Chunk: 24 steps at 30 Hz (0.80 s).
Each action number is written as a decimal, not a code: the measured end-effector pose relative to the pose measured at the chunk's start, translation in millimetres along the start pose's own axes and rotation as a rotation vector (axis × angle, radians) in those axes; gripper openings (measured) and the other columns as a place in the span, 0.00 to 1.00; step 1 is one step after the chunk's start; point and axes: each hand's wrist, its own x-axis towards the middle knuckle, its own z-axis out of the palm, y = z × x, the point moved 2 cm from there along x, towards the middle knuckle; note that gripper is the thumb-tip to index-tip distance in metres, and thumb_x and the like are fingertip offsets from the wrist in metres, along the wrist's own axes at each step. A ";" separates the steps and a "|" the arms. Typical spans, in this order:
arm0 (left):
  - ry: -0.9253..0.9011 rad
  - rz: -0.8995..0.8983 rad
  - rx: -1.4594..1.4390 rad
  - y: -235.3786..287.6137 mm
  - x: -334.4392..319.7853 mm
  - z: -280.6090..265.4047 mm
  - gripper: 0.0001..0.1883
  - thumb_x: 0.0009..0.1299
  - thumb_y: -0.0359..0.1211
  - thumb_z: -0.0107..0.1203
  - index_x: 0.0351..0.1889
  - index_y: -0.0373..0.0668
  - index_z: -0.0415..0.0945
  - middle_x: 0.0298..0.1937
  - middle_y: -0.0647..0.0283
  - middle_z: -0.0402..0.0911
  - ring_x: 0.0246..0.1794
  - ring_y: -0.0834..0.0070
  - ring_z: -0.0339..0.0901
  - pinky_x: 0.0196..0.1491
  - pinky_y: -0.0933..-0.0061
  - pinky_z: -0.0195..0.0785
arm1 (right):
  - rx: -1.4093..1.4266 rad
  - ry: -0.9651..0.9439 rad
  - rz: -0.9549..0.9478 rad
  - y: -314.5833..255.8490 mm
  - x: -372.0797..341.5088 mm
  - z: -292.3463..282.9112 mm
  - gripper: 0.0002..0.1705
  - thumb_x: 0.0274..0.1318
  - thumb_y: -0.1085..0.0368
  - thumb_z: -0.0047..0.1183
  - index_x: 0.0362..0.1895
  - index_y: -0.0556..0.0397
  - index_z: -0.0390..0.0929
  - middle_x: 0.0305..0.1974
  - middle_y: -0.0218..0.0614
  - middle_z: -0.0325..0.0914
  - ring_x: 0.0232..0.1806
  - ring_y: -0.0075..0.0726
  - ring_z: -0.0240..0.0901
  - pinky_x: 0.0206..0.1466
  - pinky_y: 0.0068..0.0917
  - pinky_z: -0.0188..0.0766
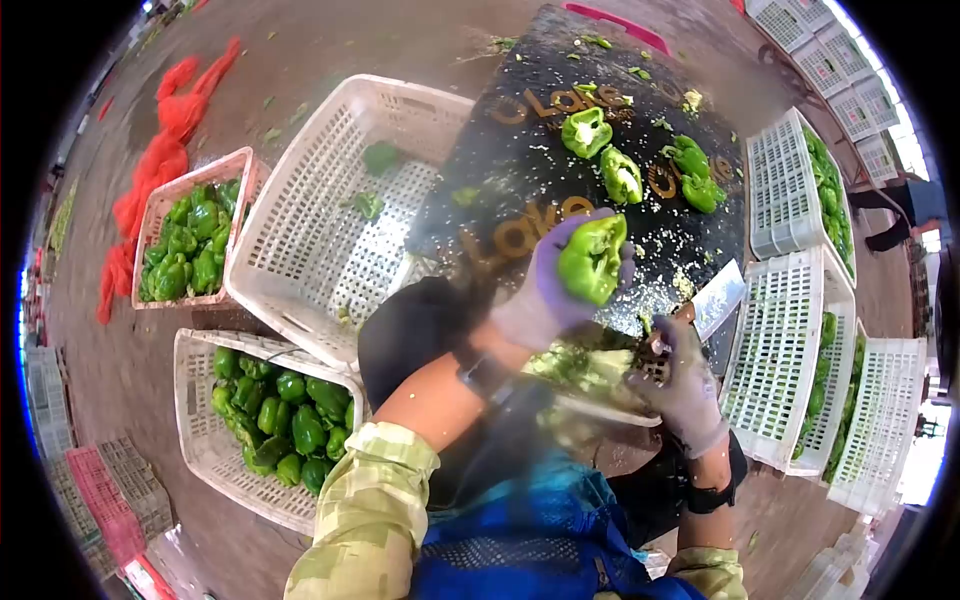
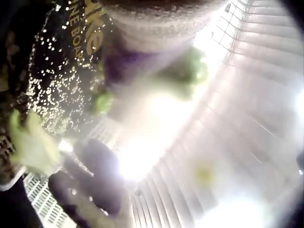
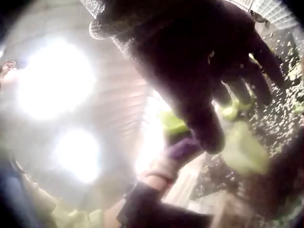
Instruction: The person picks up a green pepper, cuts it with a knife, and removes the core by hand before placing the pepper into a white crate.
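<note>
My left hand point(image 1: 540, 290), in a purple and grey glove, holds a halved green bell pepper point(image 1: 593, 262) over the near edge of the black board point(image 1: 540, 150), its cut side showing. Close to that edge, my gloved right hand point(image 1: 688, 385) has its fingers spread. A blurred pale green pepper core point(image 3: 244, 149) is just off its fingertips in the right wrist view. A knife point(image 1: 718, 300) with a broad blade lies at the board's right edge, its handle beside the right hand. Farther up the board are cut pepper pieces point(image 1: 622, 175) and scattered seeds.
Pale pepper scraps point(image 1: 585, 372) fill a container below the board's near edge. A large white crate point(image 1: 290, 200) with a few pieces stands left. Whole peppers fill a crate point(image 1: 290, 415) at lower left and a pink crate point(image 1: 190, 245). More white crates point(image 1: 770, 360) line the right.
</note>
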 end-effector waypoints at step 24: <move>0.113 -0.262 -0.096 -2.8 -10.2 26.1 0.23 0.72 0.50 0.45 0.58 0.46 0.67 0.49 0.65 0.73 0.47 0.73 0.75 0.50 0.68 0.72 | 0.335 0.358 -0.022 -32.8 25.0 -3.9 0.18 0.48 0.73 0.54 0.47 0.54 0.77 0.36 0.37 0.76 0.34 0.33 0.72 0.36 0.26 0.71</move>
